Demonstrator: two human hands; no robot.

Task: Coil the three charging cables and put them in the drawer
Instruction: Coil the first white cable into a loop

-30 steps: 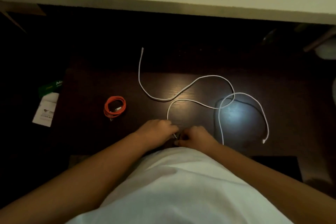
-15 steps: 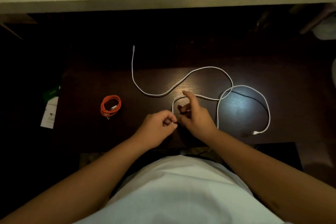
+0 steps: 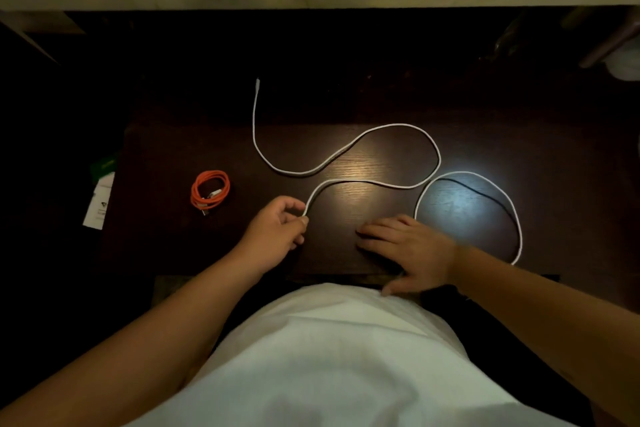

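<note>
- Left hand (image 3: 277, 232) pinches the limp white cable (image 3: 377, 184) near its end, mid-frame.
- Right hand (image 3: 408, 246) lies flat, fingers spread, possibly pinning cable.

Bare desk (image 3: 166, 246) lies open between the orange coil (image 3: 210, 191) and the left hand (image 3: 277, 232), and again between the two hands. Farther back and right, the white cable (image 3: 391, 184) sprawls in loops across the surface. The right hand (image 3: 408, 246) lies flat near the front edge.
</note>
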